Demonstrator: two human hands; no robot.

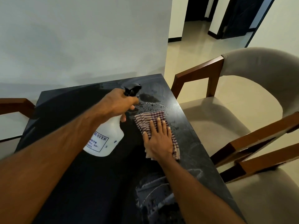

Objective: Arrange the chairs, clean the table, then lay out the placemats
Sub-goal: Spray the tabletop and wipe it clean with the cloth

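Note:
My left hand grips the neck of a white spray bottle with a black trigger head, held tilted above the black table. Its nozzle points toward a wet patch of droplets near the table's far right corner. My right hand lies flat, fingers spread, on a striped purple-and-white cloth that rests on the tabletop just below the droplets. A wood-framed chair with grey upholstery stands at the table's right side, and a second one is nearer to me.
A white wall runs behind the table's far edge. Another chair's wooden arm shows at the left. Beige tiled floor opens to the right toward dark doorways. The tabletop reflects my clothing.

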